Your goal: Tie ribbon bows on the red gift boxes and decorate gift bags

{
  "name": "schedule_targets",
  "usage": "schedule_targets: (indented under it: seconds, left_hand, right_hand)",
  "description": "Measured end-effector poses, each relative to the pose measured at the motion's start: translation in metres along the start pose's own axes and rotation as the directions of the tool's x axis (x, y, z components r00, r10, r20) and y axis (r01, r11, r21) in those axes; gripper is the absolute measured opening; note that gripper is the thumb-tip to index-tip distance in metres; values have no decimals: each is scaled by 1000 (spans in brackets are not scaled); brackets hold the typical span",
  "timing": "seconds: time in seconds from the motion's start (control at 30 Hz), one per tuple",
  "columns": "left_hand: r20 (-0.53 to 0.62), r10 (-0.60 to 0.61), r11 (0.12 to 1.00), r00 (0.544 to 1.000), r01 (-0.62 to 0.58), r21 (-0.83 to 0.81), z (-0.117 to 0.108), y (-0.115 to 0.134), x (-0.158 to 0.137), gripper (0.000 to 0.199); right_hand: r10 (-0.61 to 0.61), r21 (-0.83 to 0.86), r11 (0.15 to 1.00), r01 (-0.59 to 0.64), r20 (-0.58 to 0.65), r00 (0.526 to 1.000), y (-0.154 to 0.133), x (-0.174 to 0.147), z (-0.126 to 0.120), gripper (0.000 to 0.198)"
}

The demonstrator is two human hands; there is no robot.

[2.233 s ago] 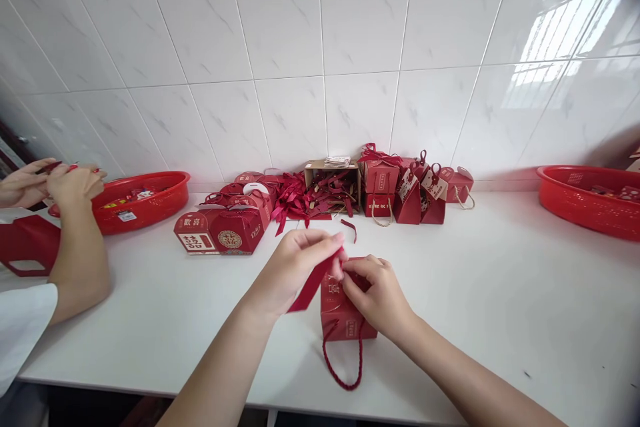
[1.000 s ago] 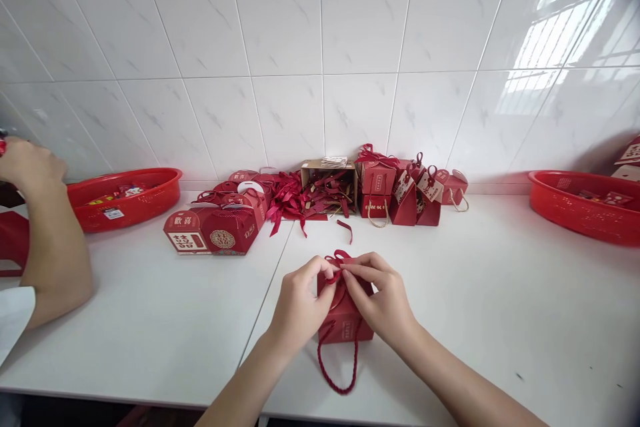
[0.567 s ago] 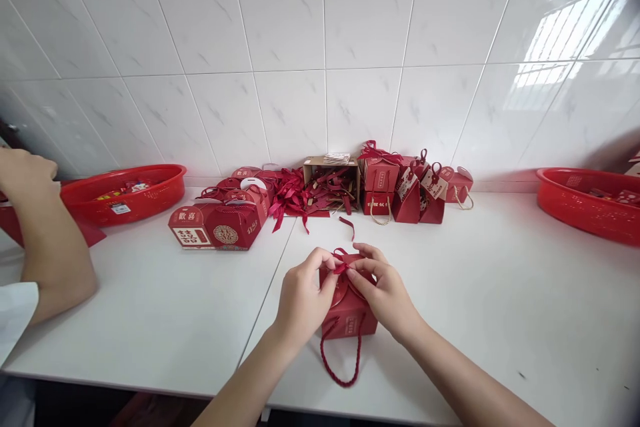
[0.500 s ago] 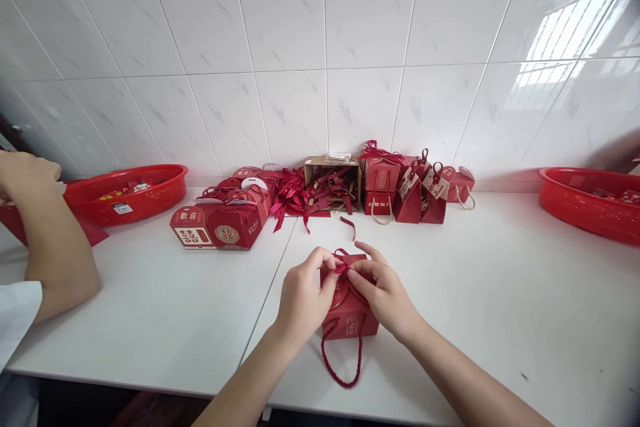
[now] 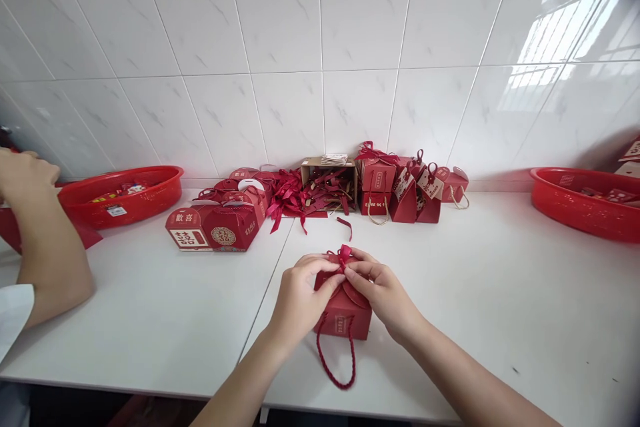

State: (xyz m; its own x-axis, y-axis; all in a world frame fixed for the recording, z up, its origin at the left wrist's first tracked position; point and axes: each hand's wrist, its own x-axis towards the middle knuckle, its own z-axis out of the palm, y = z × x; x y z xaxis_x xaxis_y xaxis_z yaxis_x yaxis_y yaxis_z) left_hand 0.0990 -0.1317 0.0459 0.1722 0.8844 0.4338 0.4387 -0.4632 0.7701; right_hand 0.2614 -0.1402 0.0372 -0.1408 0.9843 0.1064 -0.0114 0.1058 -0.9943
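A small red gift box [image 5: 345, 313] stands on the white table in front of me, its braided cord handle [image 5: 336, 380] hanging forward onto the tabletop. On top of the box is a red ribbon [image 5: 345, 253], partly hidden by my fingers. My left hand [image 5: 303, 300] pinches the ribbon from the left between thumb and forefinger. From the right, my right hand [image 5: 387, 297] pinches it too, its fingertips almost touching those of the left. A loose strip of ribbon [image 5: 346, 227] lies just behind the box.
Decorated red boxes [image 5: 225, 227] stand back left, beside a heap of red ribbons [image 5: 287, 197]. An open carton [image 5: 330, 190] holds dark red strips. More gift boxes [image 5: 377, 187] stand right of it. Red baskets [image 5: 125, 207] sit at both sides. Another person's arm [image 5: 55, 253] rests at the left.
My hands have drawn closer together over the box top, and a ribbon loop now stands up above the fingers. The view has shifted slightly.
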Motion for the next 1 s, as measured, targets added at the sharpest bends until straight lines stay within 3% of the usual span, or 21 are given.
schedule_targets:
  seconds: [0.1, 0.23, 0.37, 0.5, 0.63, 0.77, 0.87, 0.93, 1.0]
  left_hand:
    - [27, -60, 997, 998, 61, -51, -1, 0, 4, 8]
    - [148, -39, 990, 988, 58, -130, -5, -2, 6, 9]
    - [272, -2, 977, 962, 60, -205, -12, -4, 6, 7]
    - [344, 2, 982, 939, 63, -177, -21, 4, 6, 9]
    - [393, 10, 997, 919, 20, -71, -28, 14, 7, 12]
    - [423, 50, 998, 905, -29, -54, -30, 17, 9, 17]
    - [427, 81, 997, 901, -72, -39, -31, 18, 10, 16]
    - [430, 79, 996, 899, -87, -2, -33, 20, 11, 17]
    - [440, 64, 995, 896, -90, 40, -35, 24, 11, 17]
  right_hand:
    - [4, -63, 998, -4, 4, 1000, -4, -6, -3, 36]
    - [-58, -292, 954, 64, 28, 998, -6, -20, -8, 47]
    - [-146, -430, 894, 126, -13, 989, -6, -30, -15, 31]
    - [-154, -548, 809, 210, 148, 977, -11, -25, -26, 22]
    - [-153, -692, 686, 223, 162, 975, -27, -24, -36, 18]
    - [-100, -683, 681, 264, 271, 957, -52, -36, -41, 21]
    - [-117, -678, 675, 291, 290, 950, -65, -33, -45, 38]
    - [-138, -636, 708, 306, 301, 944, -67, -21, -46, 45]
    - [-111, -539, 766, 351, 427, 898, -64, -8, -47, 41]
